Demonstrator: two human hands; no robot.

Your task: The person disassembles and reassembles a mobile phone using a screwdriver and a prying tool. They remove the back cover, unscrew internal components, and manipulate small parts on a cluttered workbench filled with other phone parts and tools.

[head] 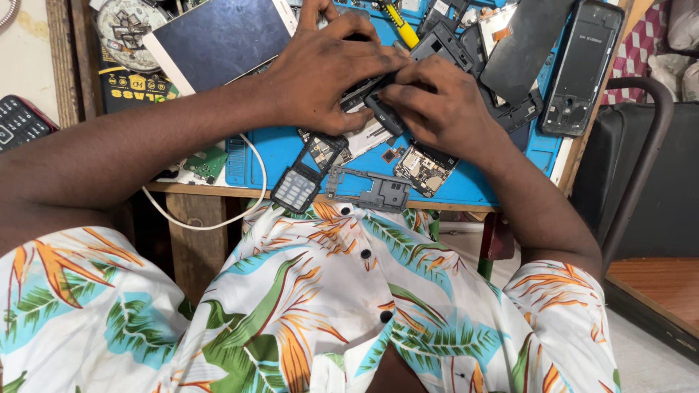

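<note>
Two hands met over the blue mat (pixel 451 191). Left hand (pixel 324 69) and right hand (pixel 437 102) were curled shut, pinching a small black phone frame (pixel 375 98) between them, just above the mat. Gentle, even squeezing would probably work best.

- Small black plastic phone part (pixel 378 98) gripped between both hands: mostly covered by fingers, shape unclear.
- Black keypad handset (pixel 18 124), far left: cut off by the frame edge.
- Gold-toned circuit board (pixel 424 169): upper part hidden beneath the right hand (pixel 437 102).
- Left hand (pixel 328 69): fingertips cropped at the top edge.
</note>
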